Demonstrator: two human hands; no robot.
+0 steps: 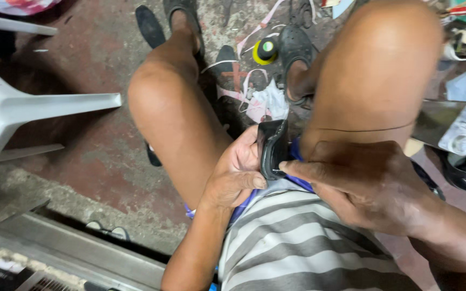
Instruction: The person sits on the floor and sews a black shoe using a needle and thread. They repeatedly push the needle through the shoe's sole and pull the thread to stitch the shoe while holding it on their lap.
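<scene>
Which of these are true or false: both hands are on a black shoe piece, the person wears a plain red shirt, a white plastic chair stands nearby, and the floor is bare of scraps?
1. Both hands are on a black shoe piece. True: the left hand cups the black shoe piece and the right hand presses its edge.
2. The person wears a plain red shirt. False: the shirt is striped grey and white.
3. A white plastic chair stands nearby. True: the chair is at the left.
4. The floor is bare of scraps. False: pale strips and a yellow roll lie between the feet.
</scene>
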